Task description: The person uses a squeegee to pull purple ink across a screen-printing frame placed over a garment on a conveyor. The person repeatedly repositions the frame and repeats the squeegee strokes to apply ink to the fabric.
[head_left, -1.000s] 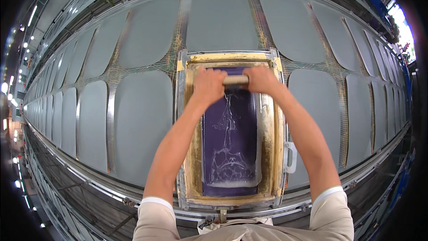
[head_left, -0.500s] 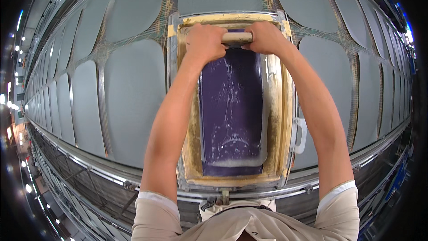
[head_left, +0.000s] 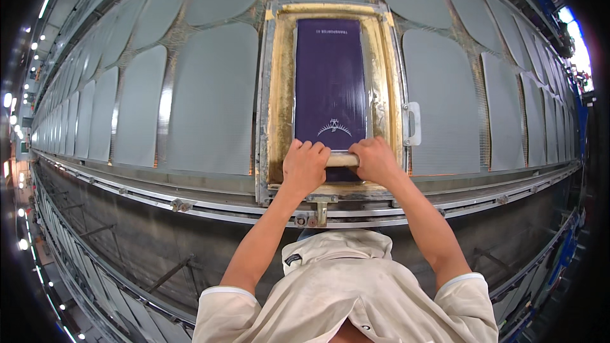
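A screen-printing frame (head_left: pixel 265 101) lies before me, its inner border coated yellowish. Its purple mesh (head_left: pixel 329 76) carries a pale arc-shaped design low down and a small line of print at the far end. At the near end, a squeegee (head_left: pixel 342 160) with a light, wood-like handle lies across the mesh. My left hand (head_left: pixel 306 166) is closed round the handle's left part, and my right hand (head_left: pixel 376 161) grips its right part. Between them a short stretch of handle shows. The squeegee's blade is hidden from me.
Grey rounded panels (head_left: pixel 216 98) lie in rows along the long table on both sides. A white pull handle (head_left: pixel 415 124) sticks out from the frame's right side. Along the near table edge runs a metal rail (head_left: pixel 210 210), with a small bracket (head_left: pixel 322 213) by the frame.
Both hands have drawn the squeegee from the frame's far end to its near end. The whitish wet streaks on the purple mesh no longer show. My view has shifted as well.
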The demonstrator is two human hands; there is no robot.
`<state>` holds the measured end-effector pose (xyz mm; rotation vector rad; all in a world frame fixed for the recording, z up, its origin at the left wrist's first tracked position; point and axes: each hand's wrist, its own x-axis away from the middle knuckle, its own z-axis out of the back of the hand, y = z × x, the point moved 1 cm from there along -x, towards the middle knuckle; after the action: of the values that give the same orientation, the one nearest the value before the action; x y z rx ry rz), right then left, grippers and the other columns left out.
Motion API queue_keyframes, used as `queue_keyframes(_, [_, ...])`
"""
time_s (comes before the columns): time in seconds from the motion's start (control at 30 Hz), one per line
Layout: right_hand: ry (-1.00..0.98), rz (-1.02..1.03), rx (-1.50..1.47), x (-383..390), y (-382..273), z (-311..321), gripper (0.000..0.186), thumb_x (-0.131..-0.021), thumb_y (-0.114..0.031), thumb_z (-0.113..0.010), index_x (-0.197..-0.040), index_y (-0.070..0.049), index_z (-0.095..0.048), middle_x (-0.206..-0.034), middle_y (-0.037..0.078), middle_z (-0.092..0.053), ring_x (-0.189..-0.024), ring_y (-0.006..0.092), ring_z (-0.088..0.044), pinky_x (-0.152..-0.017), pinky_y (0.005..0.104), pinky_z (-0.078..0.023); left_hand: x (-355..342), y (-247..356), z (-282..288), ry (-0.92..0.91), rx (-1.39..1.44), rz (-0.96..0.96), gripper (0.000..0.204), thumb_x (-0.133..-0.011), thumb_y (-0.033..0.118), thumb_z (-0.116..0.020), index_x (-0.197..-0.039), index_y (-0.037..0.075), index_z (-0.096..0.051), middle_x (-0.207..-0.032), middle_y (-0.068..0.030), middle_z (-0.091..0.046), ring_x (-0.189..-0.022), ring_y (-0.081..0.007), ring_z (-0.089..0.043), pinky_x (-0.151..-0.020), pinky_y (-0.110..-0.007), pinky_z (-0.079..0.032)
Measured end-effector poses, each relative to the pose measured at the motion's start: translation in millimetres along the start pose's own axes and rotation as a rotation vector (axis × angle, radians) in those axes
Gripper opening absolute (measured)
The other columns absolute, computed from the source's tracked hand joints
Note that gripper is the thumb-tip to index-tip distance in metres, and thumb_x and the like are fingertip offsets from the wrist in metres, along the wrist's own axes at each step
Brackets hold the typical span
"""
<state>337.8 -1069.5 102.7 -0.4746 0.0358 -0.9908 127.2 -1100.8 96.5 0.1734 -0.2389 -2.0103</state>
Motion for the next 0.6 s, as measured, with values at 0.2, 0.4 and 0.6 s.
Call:
queue_keyframes(0.2, [0.314,-0.135,-0.337,-4,22,45,0.049,-0.086,-0.046,-0.077,-0.116,-0.007,-0.073,-0.117,0.016,-0.072,-0.112,0.0349,-0.064,-0.102,0.0458,-0.046,4,0,7,-0.025,-0.073,0.024,0.034,-0.07,0.015,-0.078,-0.104,0.014,-0.072,-0.101,0.0002,-0.069,-0.096,-0.0213,-0.063,-0.087,-0.038,-0.045])
queue_keyframes(0.4, [0.716,-0.771,-0.265,-17,157,13,0.042,-0.095,-0.036,-0.066,-0.125,-0.007,-0.064,-0.114,0.019,-0.071,-0.111,0.0379,-0.063,-0.096,0.0496,-0.048,23,15,12,0.066,-0.034,-0.032,0.039,-0.068,0.014,-0.078,-0.106,0.014,-0.071,-0.104,0.0001,-0.069,-0.097,-0.0219,-0.063,-0.085,-0.039,-0.046])
queue_keyframes(0.6, [0.799,-0.765,-0.565,-19,154,-9,0.04,-0.094,-0.037,-0.067,-0.113,-0.001,-0.066,-0.109,0.022,-0.07,-0.099,0.0396,-0.065,-0.089,0.0458,-0.05,78,42,-3,0.123,-0.069,-0.049,0.047,-0.061,0.012,-0.078,-0.107,0.014,-0.07,-0.11,0.0001,-0.069,-0.097,-0.0213,-0.062,-0.086,-0.039,-0.044])
